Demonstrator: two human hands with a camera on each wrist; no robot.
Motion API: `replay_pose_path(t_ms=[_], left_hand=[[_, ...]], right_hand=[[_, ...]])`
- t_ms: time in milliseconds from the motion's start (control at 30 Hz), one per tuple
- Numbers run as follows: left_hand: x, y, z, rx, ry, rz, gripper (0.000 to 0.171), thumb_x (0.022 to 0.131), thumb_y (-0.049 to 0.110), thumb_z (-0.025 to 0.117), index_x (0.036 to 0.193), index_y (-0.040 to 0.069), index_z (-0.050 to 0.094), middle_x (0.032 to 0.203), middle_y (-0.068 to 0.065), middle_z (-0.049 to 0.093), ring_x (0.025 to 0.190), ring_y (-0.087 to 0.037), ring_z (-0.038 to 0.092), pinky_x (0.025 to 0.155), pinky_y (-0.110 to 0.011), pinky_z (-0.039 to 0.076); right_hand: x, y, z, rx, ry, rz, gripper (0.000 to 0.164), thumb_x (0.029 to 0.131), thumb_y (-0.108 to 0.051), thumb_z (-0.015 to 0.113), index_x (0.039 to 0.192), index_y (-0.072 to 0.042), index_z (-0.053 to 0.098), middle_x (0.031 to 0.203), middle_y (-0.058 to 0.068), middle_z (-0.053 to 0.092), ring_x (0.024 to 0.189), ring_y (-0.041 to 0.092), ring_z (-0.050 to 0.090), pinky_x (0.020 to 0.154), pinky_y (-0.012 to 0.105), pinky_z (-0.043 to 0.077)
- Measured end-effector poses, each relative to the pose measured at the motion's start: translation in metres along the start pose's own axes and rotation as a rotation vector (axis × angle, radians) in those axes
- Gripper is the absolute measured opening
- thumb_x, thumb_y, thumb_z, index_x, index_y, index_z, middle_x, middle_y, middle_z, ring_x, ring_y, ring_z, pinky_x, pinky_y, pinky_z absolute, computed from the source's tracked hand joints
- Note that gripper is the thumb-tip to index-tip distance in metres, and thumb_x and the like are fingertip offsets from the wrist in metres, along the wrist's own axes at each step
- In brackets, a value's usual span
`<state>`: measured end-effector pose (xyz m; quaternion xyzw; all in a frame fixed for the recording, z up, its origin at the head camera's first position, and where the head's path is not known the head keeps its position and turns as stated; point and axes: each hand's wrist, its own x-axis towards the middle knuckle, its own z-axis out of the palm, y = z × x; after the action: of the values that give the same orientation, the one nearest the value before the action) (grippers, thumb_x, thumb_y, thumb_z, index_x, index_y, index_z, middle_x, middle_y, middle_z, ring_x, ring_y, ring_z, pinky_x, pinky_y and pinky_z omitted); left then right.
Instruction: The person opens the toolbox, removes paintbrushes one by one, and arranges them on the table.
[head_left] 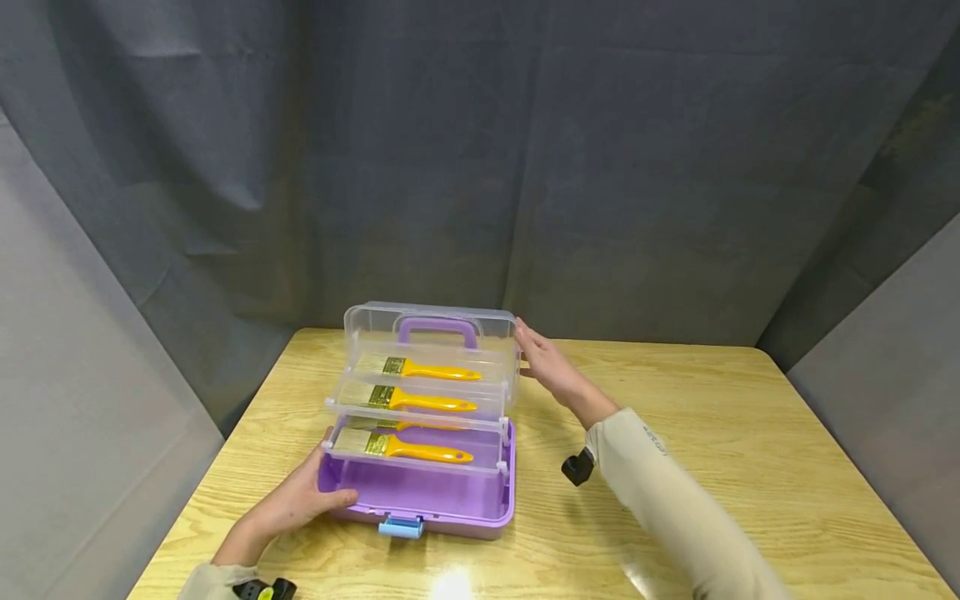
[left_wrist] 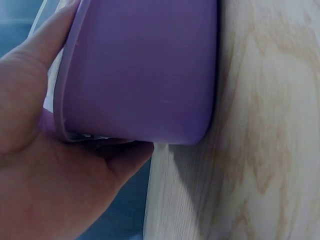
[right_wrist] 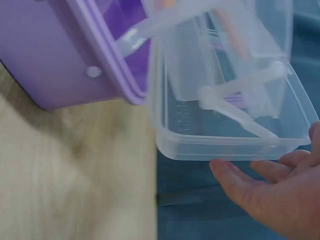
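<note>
A purple toolbox (head_left: 420, 492) stands on the table with its clear lid (head_left: 495, 327) swung back and its clear trays (head_left: 450, 383) fanned out. Yellow-handled paintbrushes (head_left: 431, 452) lie across the trays, several in all; one is partly hidden beneath a tray. My left hand (head_left: 300, 493) grips the toolbox at its left side, thumb over the front rim; in the left wrist view the hand (left_wrist: 55, 165) wraps the purple wall (left_wrist: 140, 70). At the lid's right edge is my right hand (head_left: 551, 367), its fingers extended. The right wrist view shows its fingertips (right_wrist: 225, 172) against the lid's side.
A wooden table (head_left: 675, 433) carries the toolbox near its left side. A dark grey curtain (head_left: 637, 183) hangs behind the table, with pale panels (head_left: 82, 375) at either side. The blue latch (head_left: 401, 527) hangs at the toolbox front.
</note>
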<state>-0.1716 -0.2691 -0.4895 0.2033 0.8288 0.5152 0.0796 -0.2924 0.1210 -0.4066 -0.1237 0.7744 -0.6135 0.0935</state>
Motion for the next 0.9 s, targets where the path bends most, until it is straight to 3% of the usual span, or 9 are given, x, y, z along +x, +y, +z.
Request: replay_pose_path(t_ms=[167,300,433,567,700,900], left_hand=[[0.002,-0.001,-0.001,-0.008,-0.006,-0.013,0.106,0.080,0.014,0.075,0.152,0.011,-0.002,0.156,-0.022,0.002,0.139,-0.042,0.012,0.108,-0.053,0.012],[0.001,-0.001,0.000,-0.004,0.001,-0.037,0.108,0.079,0.015,0.076,0.152,0.011,-0.003,0.155,-0.024,0.001,0.138,-0.043,0.015,0.108,-0.050,0.013],[-0.001,-0.001,0.001,0.013,0.003,-0.077,0.110,0.079,0.018,0.076,0.152,0.010,-0.006,0.155,-0.025,-0.002,0.138,-0.044,0.009,0.109,-0.054,0.009],[-0.002,0.000,0.000,0.031,0.008,-0.108,0.110,0.081,0.018,0.075,0.150,0.005,-0.010,0.154,-0.027,-0.006,0.138,-0.046,0.003,0.108,-0.058,0.005],[-0.002,0.001,-0.002,0.038,0.011,-0.151,0.112,0.080,0.019,0.076,0.149,0.001,-0.011,0.153,-0.028,-0.007,0.138,-0.046,0.000,0.109,-0.058,0.003],[-0.003,0.001,-0.002,0.048,0.001,-0.219,0.114,0.080,0.023,0.076,0.148,-0.001,-0.012,0.152,-0.029,-0.008,0.138,-0.046,-0.002,0.109,-0.058,0.003]], right_hand=[[0.011,0.021,0.006,0.116,0.014,0.039,0.053,0.105,-0.030,0.025,0.153,-0.012,0.011,0.157,0.011,0.012,0.131,0.042,0.034,0.101,0.053,0.037],[0.015,0.039,0.011,0.137,0.038,0.029,0.049,0.106,-0.023,0.027,0.152,-0.008,0.017,0.153,0.015,0.023,0.127,0.040,0.042,0.100,0.051,0.039],[0.016,0.055,0.014,0.153,0.042,0.029,0.049,0.105,-0.015,0.031,0.151,-0.009,0.018,0.150,0.018,0.030,0.126,0.037,0.043,0.101,0.049,0.038],[0.015,0.067,0.017,0.199,0.014,0.004,0.057,0.100,-0.001,0.035,0.152,-0.006,0.012,0.152,0.019,0.023,0.131,0.036,0.037,0.103,0.048,0.037],[0.012,0.075,0.020,0.163,0.002,0.005,0.066,0.092,0.008,0.039,0.151,-0.002,0.011,0.154,0.019,0.017,0.132,0.034,0.035,0.103,0.045,0.038],[0.008,0.085,0.025,0.133,-0.018,0.077,0.060,0.098,-0.002,0.042,0.149,0.004,0.010,0.153,0.022,0.020,0.131,0.035,0.037,0.103,0.042,0.037]])
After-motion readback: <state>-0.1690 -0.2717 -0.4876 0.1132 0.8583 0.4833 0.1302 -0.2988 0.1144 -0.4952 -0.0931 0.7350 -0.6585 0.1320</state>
